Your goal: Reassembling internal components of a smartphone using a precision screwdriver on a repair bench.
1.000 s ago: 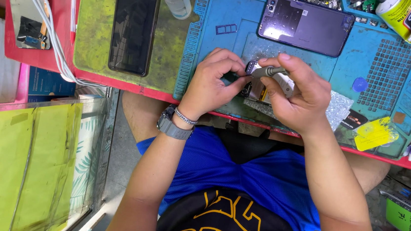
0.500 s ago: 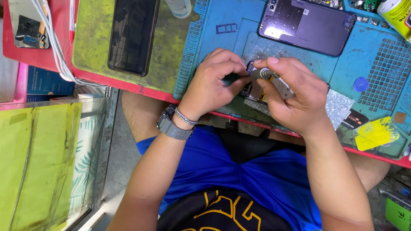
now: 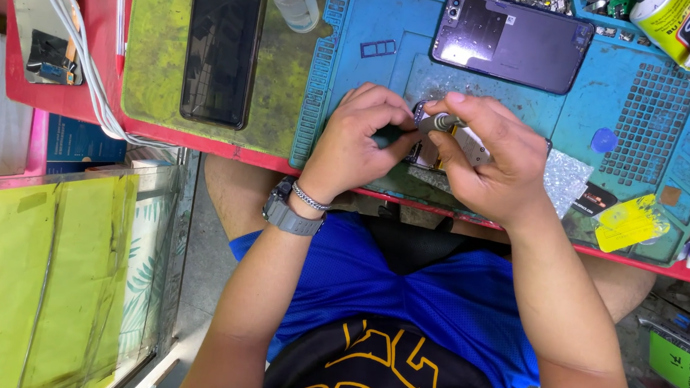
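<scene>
At far left of the frame a red tray (image 3: 37, 96) carries a bare phone part and white cables (image 3: 81, 71). Next to it a dark phone (image 3: 222, 46) lies face up on a yellow-green mat (image 3: 154, 44), long axis running top to bottom, well apart from both hands.

Centre frame, on the blue repair mat (image 3: 644, 104), the left hand (image 3: 362, 141) is curled, fingers pressed down on the left edge of the opened phone (image 3: 466, 146), steadying it. That device lies directly beneath both hands, long axis left to right, mostly hidden by them.

The right hand (image 3: 489, 161) pinches a small metal screwdriver (image 3: 439, 122) between thumb and fingers; the tool lies across the device's upper left corner, tip hidden. Both hands touch the work; the right one holds the tool.

Above, a purple phone back (image 3: 512, 42) lies near the mat's top edge. Lower right, a yellow tag (image 3: 629, 227) lies on the mat's corner. Free room on the mat is scant.
</scene>
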